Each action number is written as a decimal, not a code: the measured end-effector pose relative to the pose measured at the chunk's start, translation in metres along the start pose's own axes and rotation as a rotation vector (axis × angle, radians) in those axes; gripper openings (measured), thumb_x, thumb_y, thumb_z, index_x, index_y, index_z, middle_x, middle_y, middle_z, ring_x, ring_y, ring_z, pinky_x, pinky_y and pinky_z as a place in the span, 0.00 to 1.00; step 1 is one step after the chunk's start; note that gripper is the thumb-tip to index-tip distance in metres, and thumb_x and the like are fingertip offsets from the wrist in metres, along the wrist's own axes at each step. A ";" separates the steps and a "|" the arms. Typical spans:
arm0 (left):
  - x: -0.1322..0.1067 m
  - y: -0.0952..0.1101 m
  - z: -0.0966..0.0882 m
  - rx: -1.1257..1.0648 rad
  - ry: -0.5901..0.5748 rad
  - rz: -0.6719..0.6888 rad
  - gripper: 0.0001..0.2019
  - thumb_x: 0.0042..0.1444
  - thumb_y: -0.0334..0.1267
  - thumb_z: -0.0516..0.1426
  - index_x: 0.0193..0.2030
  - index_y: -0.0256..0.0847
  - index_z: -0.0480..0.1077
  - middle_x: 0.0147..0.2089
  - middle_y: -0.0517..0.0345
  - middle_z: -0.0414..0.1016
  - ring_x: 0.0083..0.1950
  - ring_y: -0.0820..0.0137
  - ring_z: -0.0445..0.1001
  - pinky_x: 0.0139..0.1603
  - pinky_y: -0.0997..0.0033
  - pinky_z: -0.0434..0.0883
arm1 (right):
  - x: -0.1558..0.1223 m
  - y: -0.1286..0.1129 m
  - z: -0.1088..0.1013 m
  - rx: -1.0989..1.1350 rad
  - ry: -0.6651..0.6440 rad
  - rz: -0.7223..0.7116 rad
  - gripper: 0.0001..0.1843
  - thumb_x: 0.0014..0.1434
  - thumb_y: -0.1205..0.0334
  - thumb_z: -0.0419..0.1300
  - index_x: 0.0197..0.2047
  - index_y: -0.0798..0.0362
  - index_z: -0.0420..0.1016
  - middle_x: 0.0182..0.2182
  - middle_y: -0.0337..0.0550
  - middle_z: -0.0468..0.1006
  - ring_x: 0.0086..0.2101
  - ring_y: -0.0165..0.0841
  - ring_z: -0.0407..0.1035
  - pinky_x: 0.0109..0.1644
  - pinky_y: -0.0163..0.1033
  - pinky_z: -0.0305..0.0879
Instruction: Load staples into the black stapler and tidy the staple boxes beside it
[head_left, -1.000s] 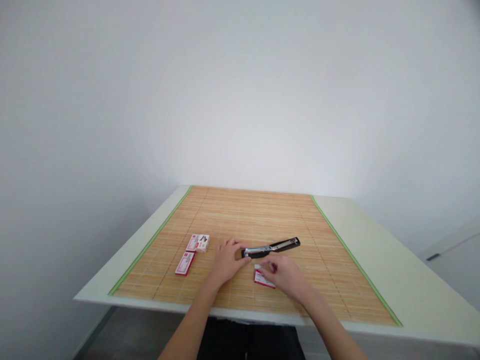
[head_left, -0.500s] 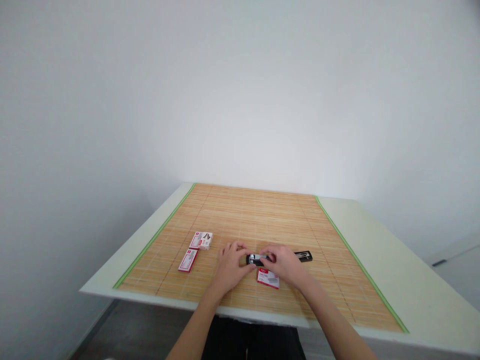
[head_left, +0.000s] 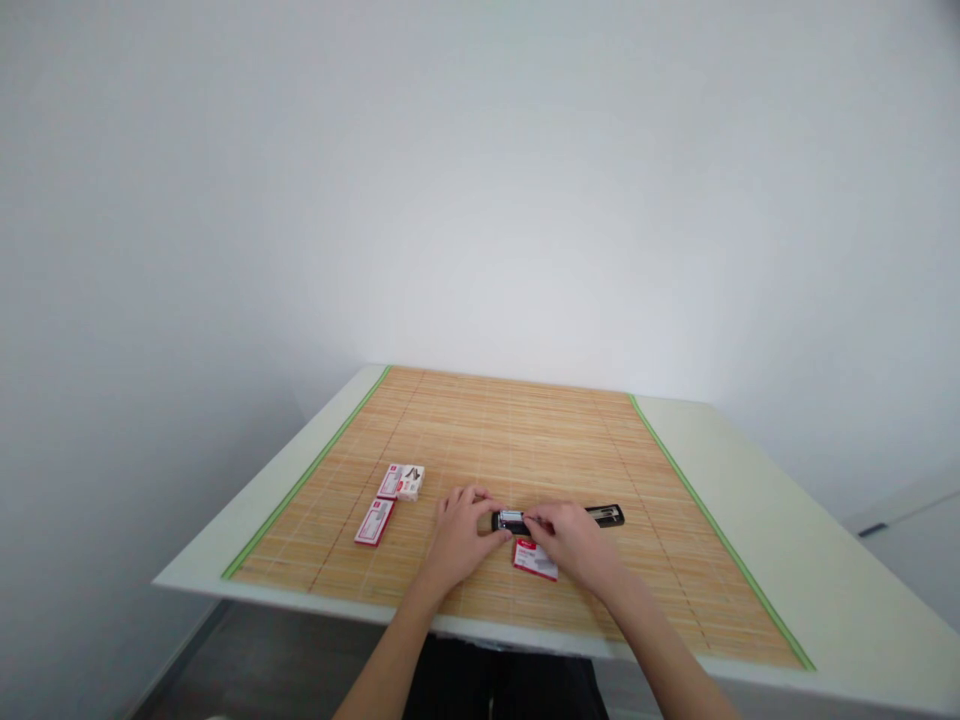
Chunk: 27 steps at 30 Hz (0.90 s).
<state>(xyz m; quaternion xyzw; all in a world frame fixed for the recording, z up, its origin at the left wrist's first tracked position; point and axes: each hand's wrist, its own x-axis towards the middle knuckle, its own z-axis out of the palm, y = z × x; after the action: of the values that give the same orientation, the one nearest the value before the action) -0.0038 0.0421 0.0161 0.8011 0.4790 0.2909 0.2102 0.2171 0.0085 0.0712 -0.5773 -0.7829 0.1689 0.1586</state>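
An opened black stapler [head_left: 606,515] lies lengthwise on the bamboo mat, with a silvery strip [head_left: 511,517] showing along its left part. My left hand [head_left: 463,530] steadies the stapler's left end between thumb and index finger. Over the stapler's middle is my right hand [head_left: 566,540], its thumb and fingertips pinched together at the right end of the silvery strip. Whatever lies between those fingertips is too small to make out. Just in front of the stapler, partly under the right hand, a red-and-white staple box [head_left: 535,560] rests on the mat.
Several small red-and-white boxes [head_left: 375,522] lie to the left, one [head_left: 410,482] with a stapler picture. The bamboo mat [head_left: 517,420] has green edging and covers most of the white table [head_left: 750,500]. A wall stands behind.
My right hand has shifted slightly and its fingers are pinched lower over the stapler, leaving more of the silvery strip in sight. The left hand stays at the stapler's end.
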 end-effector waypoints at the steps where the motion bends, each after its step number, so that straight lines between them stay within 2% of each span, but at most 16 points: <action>1: 0.000 0.000 0.000 0.002 -0.002 0.000 0.17 0.57 0.52 0.67 0.51 0.55 0.78 0.57 0.57 0.72 0.59 0.56 0.66 0.59 0.54 0.60 | 0.000 -0.004 0.002 0.010 0.015 -0.013 0.18 0.70 0.58 0.53 0.36 0.48 0.83 0.33 0.42 0.84 0.33 0.34 0.74 0.38 0.35 0.58; 4: -0.001 0.001 -0.001 0.008 -0.007 -0.005 0.16 0.57 0.52 0.67 0.51 0.56 0.77 0.57 0.58 0.72 0.60 0.57 0.66 0.59 0.56 0.60 | -0.004 -0.006 0.001 0.030 0.051 -0.020 0.16 0.70 0.56 0.54 0.43 0.46 0.84 0.36 0.42 0.84 0.37 0.36 0.75 0.40 0.36 0.61; 6: -0.001 0.001 -0.001 0.012 -0.009 -0.007 0.17 0.57 0.52 0.67 0.52 0.56 0.77 0.57 0.58 0.72 0.60 0.57 0.66 0.60 0.56 0.60 | -0.012 0.007 -0.010 0.043 0.091 0.029 0.16 0.69 0.53 0.55 0.51 0.43 0.83 0.32 0.40 0.82 0.33 0.36 0.74 0.37 0.37 0.61; 8: 0.000 0.001 -0.001 0.015 -0.010 -0.010 0.17 0.56 0.51 0.68 0.52 0.56 0.78 0.57 0.58 0.72 0.60 0.57 0.66 0.60 0.56 0.60 | -0.026 0.032 -0.027 0.067 0.185 0.133 0.21 0.68 0.47 0.56 0.58 0.44 0.79 0.27 0.38 0.78 0.28 0.34 0.71 0.33 0.37 0.59; 11: 0.001 0.000 0.000 0.011 -0.015 -0.019 0.17 0.55 0.51 0.68 0.51 0.56 0.78 0.57 0.59 0.73 0.60 0.57 0.66 0.59 0.56 0.60 | -0.054 0.077 -0.050 0.120 0.340 0.273 0.30 0.64 0.38 0.58 0.61 0.48 0.76 0.23 0.35 0.71 0.25 0.34 0.66 0.32 0.38 0.59; 12: 0.001 0.000 0.000 0.007 -0.018 -0.022 0.17 0.55 0.51 0.68 0.51 0.56 0.78 0.57 0.59 0.73 0.60 0.57 0.66 0.60 0.56 0.60 | -0.063 0.090 -0.055 0.177 0.340 0.307 0.34 0.62 0.35 0.60 0.62 0.49 0.75 0.23 0.35 0.70 0.25 0.33 0.65 0.31 0.38 0.59; 15: 0.001 0.000 0.001 -0.007 -0.022 -0.020 0.17 0.55 0.50 0.68 0.51 0.56 0.78 0.56 0.58 0.73 0.60 0.57 0.65 0.60 0.56 0.60 | -0.081 0.112 -0.056 0.478 0.164 0.325 0.41 0.59 0.33 0.62 0.67 0.49 0.69 0.28 0.38 0.73 0.27 0.33 0.66 0.31 0.38 0.62; 17: 0.001 0.000 0.001 -0.013 -0.015 -0.013 0.17 0.55 0.50 0.69 0.51 0.56 0.78 0.56 0.59 0.73 0.60 0.57 0.66 0.59 0.57 0.60 | -0.083 0.112 -0.051 0.661 0.102 0.312 0.42 0.59 0.32 0.62 0.68 0.48 0.66 0.32 0.39 0.73 0.29 0.33 0.67 0.31 0.37 0.63; 20: 0.001 -0.001 0.001 -0.017 -0.002 -0.009 0.18 0.54 0.50 0.70 0.51 0.57 0.78 0.56 0.60 0.73 0.60 0.58 0.66 0.59 0.57 0.60 | -0.072 0.099 -0.050 0.748 0.160 0.280 0.39 0.59 0.33 0.63 0.64 0.49 0.70 0.31 0.38 0.71 0.28 0.31 0.64 0.30 0.36 0.60; 23: 0.001 -0.002 0.002 -0.013 0.001 -0.015 0.18 0.53 0.50 0.70 0.50 0.57 0.78 0.56 0.60 0.74 0.60 0.58 0.66 0.59 0.56 0.59 | -0.052 0.078 -0.061 0.682 0.211 0.186 0.33 0.59 0.36 0.65 0.58 0.51 0.75 0.32 0.39 0.72 0.30 0.32 0.65 0.32 0.36 0.62; 27: 0.001 -0.002 0.001 -0.008 -0.003 -0.014 0.17 0.54 0.50 0.69 0.50 0.57 0.78 0.56 0.60 0.74 0.59 0.58 0.67 0.59 0.56 0.60 | -0.018 0.038 -0.070 0.506 0.108 0.038 0.24 0.64 0.42 0.62 0.55 0.49 0.76 0.31 0.38 0.72 0.33 0.33 0.66 0.36 0.36 0.62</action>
<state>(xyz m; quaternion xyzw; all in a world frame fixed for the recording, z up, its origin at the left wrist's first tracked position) -0.0039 0.0437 0.0143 0.7974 0.4831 0.2901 0.2160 0.2854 0.0072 0.1158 -0.5420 -0.6951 0.3314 0.3365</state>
